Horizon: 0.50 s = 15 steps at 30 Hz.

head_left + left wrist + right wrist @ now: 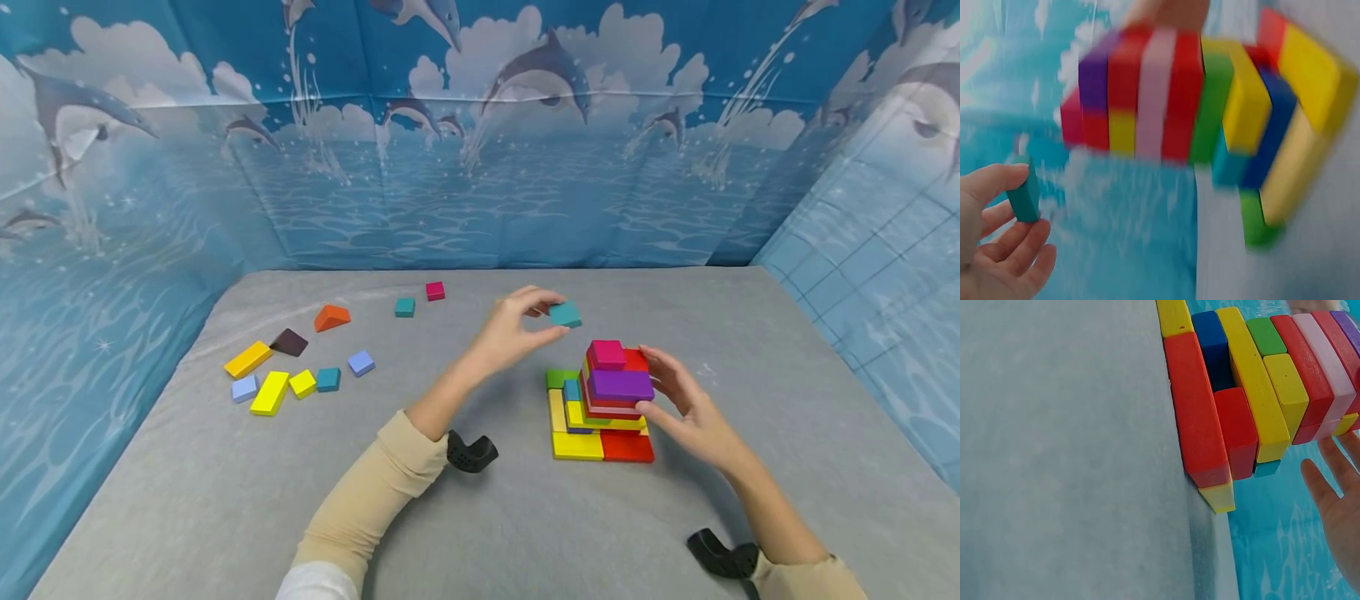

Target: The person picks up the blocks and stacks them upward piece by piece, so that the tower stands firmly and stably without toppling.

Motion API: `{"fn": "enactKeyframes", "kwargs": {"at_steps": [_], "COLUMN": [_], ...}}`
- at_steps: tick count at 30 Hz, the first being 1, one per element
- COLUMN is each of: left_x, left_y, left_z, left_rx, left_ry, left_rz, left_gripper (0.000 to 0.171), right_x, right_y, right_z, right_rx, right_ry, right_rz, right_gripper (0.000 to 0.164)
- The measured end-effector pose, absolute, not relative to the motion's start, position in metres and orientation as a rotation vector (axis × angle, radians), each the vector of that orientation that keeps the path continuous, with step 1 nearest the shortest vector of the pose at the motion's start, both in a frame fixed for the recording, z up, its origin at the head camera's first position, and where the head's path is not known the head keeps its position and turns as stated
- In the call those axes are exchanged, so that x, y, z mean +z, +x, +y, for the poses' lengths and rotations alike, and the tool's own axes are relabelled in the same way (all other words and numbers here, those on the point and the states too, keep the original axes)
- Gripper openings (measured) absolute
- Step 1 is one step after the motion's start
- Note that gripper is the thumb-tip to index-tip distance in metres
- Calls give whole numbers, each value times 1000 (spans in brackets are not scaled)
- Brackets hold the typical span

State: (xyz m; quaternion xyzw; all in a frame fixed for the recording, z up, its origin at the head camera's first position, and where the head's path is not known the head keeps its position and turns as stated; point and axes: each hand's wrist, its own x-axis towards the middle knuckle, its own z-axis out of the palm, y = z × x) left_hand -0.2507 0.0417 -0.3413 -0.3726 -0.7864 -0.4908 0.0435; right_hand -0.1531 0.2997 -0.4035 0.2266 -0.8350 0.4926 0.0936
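My left hand (512, 332) pinches a small teal block (565, 314) between thumb and fingers, up and to the left of a stacked block tower (621, 386). In the left wrist view the teal block (1024, 195) is held apart from the tower. Yellow and red blocks form the tower's base, with several coloured layers above, a purple block (1093, 84) near the top and a magenta block (607, 355) highest. My right hand (693, 421) is at the tower's right side, its fingers extended along the upper layers; in the right wrist view those fingers (1338, 465) overlap its edge.
Loose blocks lie on the grey tabletop (450, 517) to the left, among them an orange block (332, 317), a dark block (288, 342) and a yellow block (270, 393). A teal block (405, 307) and a magenta block (435, 291) lie farther back. A dolphin-print curtain (420, 200) hangs behind.
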Motion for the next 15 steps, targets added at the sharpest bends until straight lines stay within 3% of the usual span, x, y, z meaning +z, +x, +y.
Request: {"fn": "enactKeyframes", "kwargs": {"at_steps": [15], "left_x": [-338], "left_y": [-219], "left_z": [110], "left_rx": [-1316], "left_ry": [-1308], "left_rz": [-2507], "left_gripper": [38], "right_x": [-404], "right_y": [-154], "right_z": [301], "right_rx": [1533], "right_ry": [767], "right_rz": [-2376], "right_gripper": [89]}}
